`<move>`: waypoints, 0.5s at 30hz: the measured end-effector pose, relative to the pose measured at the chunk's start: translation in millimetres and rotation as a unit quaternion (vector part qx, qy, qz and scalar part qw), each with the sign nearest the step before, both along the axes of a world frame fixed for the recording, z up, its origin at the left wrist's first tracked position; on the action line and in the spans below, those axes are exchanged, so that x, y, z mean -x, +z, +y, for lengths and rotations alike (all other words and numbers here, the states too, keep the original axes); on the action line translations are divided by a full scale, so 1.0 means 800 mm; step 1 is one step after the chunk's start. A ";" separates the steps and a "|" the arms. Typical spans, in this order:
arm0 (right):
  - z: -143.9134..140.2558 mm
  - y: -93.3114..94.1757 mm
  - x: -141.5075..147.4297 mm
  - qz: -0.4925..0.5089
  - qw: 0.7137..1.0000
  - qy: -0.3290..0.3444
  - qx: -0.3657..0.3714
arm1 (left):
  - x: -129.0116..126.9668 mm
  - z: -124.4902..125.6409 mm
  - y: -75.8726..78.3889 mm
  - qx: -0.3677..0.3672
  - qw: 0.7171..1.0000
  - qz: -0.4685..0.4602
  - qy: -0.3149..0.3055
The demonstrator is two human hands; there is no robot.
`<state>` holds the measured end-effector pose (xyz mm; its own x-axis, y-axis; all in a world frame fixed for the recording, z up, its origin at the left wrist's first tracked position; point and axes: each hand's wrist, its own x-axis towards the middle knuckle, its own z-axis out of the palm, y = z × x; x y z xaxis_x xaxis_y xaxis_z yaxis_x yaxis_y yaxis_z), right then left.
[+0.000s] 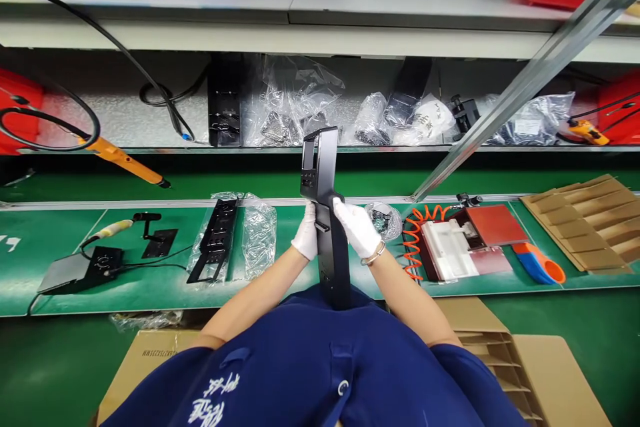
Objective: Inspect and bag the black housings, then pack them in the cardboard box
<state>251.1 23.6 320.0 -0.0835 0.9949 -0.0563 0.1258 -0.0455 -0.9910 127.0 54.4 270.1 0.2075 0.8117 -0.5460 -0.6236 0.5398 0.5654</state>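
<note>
at the green bench point(181, 221), a long black housing point(333, 263) in the gloved fingers of left hand point(306, 233) and right hand point(357, 227)

The green workbench point(60, 243) carries a black slotted panel point(218, 233). Left of this panel sit a tool stand point(159, 244) and a control box point(83, 271); right of it lie crumpled plastic point(259, 237), a clear bowl point(384, 221), a red-and-white fixture point(447, 250), a blue-and-orange item point(536, 263) and, farthest, cardboard dividers point(580, 223).
</note>
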 end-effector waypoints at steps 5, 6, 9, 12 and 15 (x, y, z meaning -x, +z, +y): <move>-0.002 -0.009 -0.005 0.056 0.995 0.086 -0.008 | 0.003 0.000 -0.005 -0.004 1.000 0.015 0.005; -0.003 -0.010 -0.006 0.055 0.996 0.077 -0.004 | 0.004 0.000 -0.006 -0.007 1.000 0.015 0.009; -0.002 -0.011 -0.007 0.041 0.999 0.013 0.018 | 0.005 -0.001 -0.009 -0.018 1.000 -0.003 -0.009; -0.003 -0.008 -0.009 0.012 0.999 0.030 0.016 | 0.004 0.000 -0.012 -0.020 0.999 -0.013 -0.027; -0.003 0.000 -0.007 -0.011 0.997 0.065 0.028 | 0.002 0.000 -0.012 -0.015 1.000 -0.006 -0.016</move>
<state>256.5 21.3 319.8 -0.2096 0.9711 -0.1143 0.1549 -0.0824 -0.9845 125.6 54.2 260.5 0.2408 0.8198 -0.5196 -0.6127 0.5436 0.5737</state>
